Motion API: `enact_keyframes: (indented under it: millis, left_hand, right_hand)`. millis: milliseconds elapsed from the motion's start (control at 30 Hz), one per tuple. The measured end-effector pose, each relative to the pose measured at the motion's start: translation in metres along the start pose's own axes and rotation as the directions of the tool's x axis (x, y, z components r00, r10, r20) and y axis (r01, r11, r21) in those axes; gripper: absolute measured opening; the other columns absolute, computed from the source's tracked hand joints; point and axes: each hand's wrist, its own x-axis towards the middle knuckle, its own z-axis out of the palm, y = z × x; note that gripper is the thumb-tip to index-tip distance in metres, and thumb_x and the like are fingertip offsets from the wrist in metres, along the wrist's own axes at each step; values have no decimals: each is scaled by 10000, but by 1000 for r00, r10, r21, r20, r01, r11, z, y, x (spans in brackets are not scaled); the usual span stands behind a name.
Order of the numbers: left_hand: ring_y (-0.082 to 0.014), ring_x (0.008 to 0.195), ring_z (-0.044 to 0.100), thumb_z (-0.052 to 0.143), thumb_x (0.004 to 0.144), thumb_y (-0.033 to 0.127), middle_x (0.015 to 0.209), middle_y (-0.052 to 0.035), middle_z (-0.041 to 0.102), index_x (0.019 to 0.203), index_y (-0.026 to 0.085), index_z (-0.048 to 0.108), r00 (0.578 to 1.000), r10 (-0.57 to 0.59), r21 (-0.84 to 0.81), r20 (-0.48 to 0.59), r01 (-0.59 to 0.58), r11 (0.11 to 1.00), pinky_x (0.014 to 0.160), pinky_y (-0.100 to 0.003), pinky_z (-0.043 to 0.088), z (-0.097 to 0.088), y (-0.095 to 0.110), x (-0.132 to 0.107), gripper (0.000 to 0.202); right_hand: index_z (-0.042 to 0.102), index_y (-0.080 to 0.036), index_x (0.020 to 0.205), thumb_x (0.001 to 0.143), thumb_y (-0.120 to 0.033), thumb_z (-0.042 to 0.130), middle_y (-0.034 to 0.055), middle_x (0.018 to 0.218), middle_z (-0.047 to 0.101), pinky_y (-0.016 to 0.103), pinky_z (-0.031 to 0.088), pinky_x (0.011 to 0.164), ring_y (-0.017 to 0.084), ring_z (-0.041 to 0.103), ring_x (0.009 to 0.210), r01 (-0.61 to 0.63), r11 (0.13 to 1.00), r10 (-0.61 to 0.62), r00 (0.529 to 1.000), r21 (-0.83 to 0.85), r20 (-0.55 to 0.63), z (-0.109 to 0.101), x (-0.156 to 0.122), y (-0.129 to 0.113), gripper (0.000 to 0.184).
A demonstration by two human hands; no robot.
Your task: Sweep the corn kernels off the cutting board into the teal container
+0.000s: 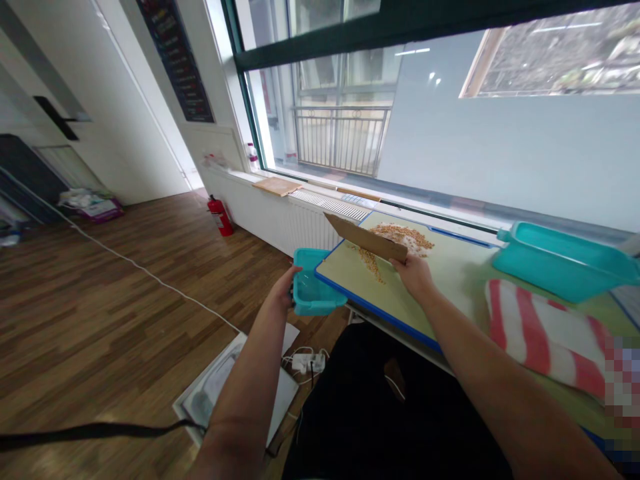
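- the corn kernels (407,239) lie on the pale yellow-green top of the bench (457,267), near its left end and close to the window side; they are small, roundish and of yellow-orange to tan colour.
- the larger part makes a wide, flat heap of irregular outline, and among the grains some whitish patches are seen; at its right side the edge is loose, with single grains apart.
- a smaller part forms a narrow trail on the near side of the cardboard strip (365,237), running toward the blue front edge of the bench.
- this strip is plain brown, long and flat, standing tilted on the bench between heap and trail; its far left end rises toward the radiator (315,223).
- the right hand (416,277) has its grip closed around the near end of the strip, pinching it.
- the left hand (287,287) has its grip clasped on the left wall of a turquoise plastic box (320,308), thumb at the rim; the other fingers are mostly hidden.
- this box is just beside the left corner of the bench and slightly below it, so the corner covers part of its opening.
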Motion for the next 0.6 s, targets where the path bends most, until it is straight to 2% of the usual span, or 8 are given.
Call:
enact_keyframes:
  millis: [200, 400, 600]
  left_hand:
    - [-306, 783, 715, 534, 851, 318, 886, -150, 729, 1085, 95, 644, 989, 25, -28, 147, -21, 999, 784, -476, 557, 8, 2, 4, 341]
    - [-304, 785, 715, 537, 841, 333, 864, -148, 732, 1114, 98, 637, 989, -3, 0, 150, 3, 1000, 786, -462, 559, 8, 7, 5, 374]
    - [-333, 826, 709, 534, 839, 323, 932, -182, 724, 1163, 76, 618, 989, -4, -4, 146, 5, 1000, 792, -501, 549, 10, 8, 3, 416]
  right_hand:
    - [737, -138, 829, 762, -371, 561, 36, 629, 658, 281, 400, 591, 198, 588, 629, 3, 998, -4, 1000, 62, 6, 2, 2, 4, 299]
    - [748, -143, 922, 758, -355, 566, 24, 679, 693, 297, 449, 634, 206, 613, 672, 32, 981, -42, 998, 190, 47, 0, 1, 7, 324]
    - [745, -157, 952, 737, -339, 602, 43, 847, 748, 362, 496, 782, 241, 649, 823, 44, 939, -75, 994, 340, 80, -2, 4, 17, 316]
